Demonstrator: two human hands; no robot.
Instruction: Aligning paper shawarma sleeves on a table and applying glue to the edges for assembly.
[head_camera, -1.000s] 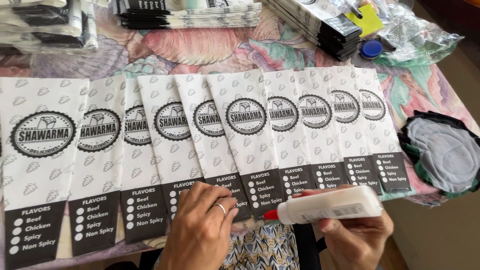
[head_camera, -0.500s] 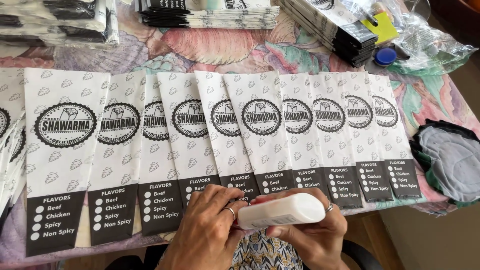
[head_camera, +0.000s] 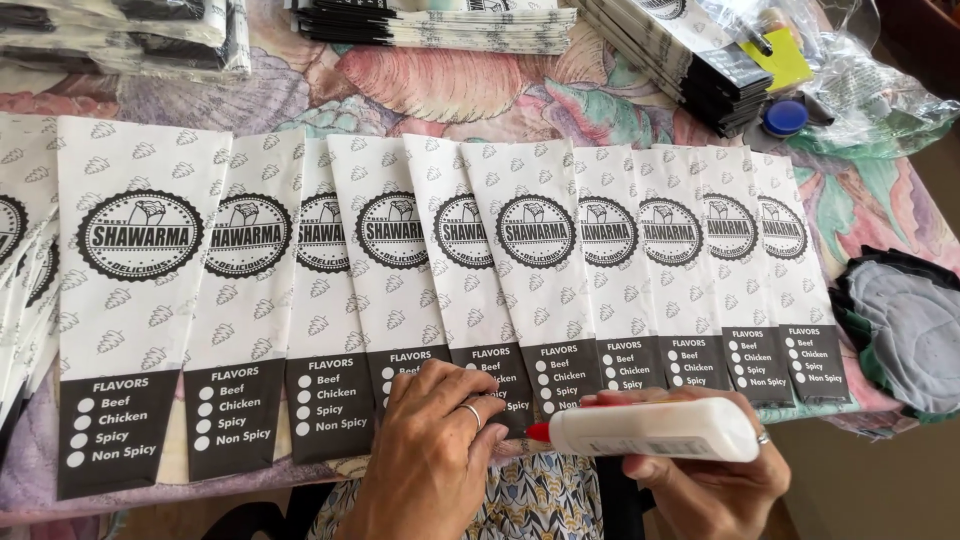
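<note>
Head view: the right hand (head_camera: 705, 485) is closed around a white glue bottle (head_camera: 655, 430), held level with its red nozzle at the bottom edges of the fanned paper bags (head_camera: 500, 290). The left hand (head_camera: 435, 455) lies flat, fingers spread, pressing those edges down. Gluing appears under way; the next pass calls for steady nozzle contact.

Matt paper bags (head_camera: 400, 290); smooth, seemingly plastic bottle (head_camera: 655, 429) (white).

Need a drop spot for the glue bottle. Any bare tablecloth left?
Bare floral tablecloth shows in a band between the fanned row of paper bags and the bag stacks at the far edge, and right of the row, above the dark fabric pile. The near edge is crowded: left hand, right hand holding glue bottle.
</note>
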